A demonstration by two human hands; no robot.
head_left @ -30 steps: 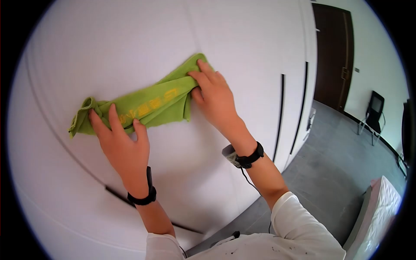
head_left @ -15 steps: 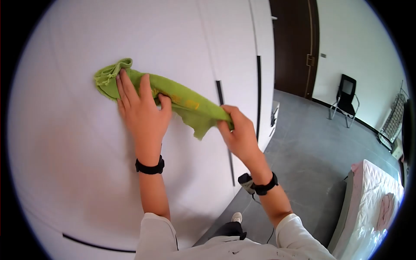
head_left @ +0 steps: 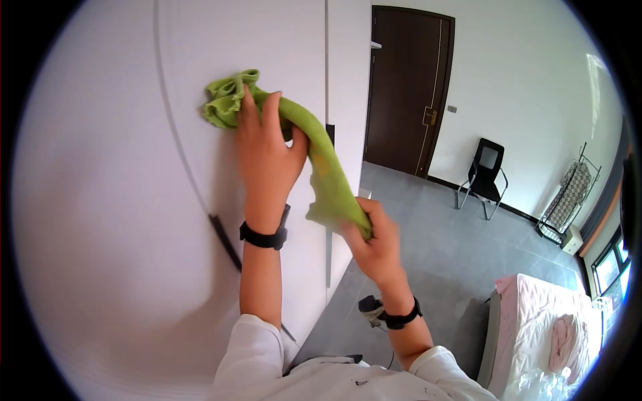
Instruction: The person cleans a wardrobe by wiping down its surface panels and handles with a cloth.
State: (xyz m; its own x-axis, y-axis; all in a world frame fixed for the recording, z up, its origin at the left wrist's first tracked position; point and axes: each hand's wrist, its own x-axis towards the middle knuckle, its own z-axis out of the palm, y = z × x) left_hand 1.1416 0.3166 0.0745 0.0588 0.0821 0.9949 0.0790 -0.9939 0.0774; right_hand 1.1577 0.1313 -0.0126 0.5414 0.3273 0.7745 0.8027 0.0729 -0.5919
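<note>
A green cloth [head_left: 320, 147] with faded yellow marks stretches between my two hands. Its bunched end [head_left: 226, 100] lies against the white cabinet front [head_left: 187, 281]. My left hand [head_left: 267, 150] presses on the cloth near that end, fingers extended and spread, fingertips partly hidden in the folds. Lower down on the right, my right hand [head_left: 376, 244] is closed around the cloth's other end, slightly blurred, holding it away from the panel. A loose edge of the cloth hangs between the hands. Both wrists wear black bands.
Long black handles [head_left: 225, 242] run along the cabinet doors. Beyond the cabinet are a dark door [head_left: 404, 87], a black chair [head_left: 487, 170] and a rack with patterned fabric [head_left: 568, 194]. A bed [head_left: 528, 314] with pink bedding stands at lower right on the grey floor [head_left: 441, 247].
The view has turned right, showing more of the room. Both hands appear farther right, and my right hand sits lower, so the cloth now bends downward more steeply.
</note>
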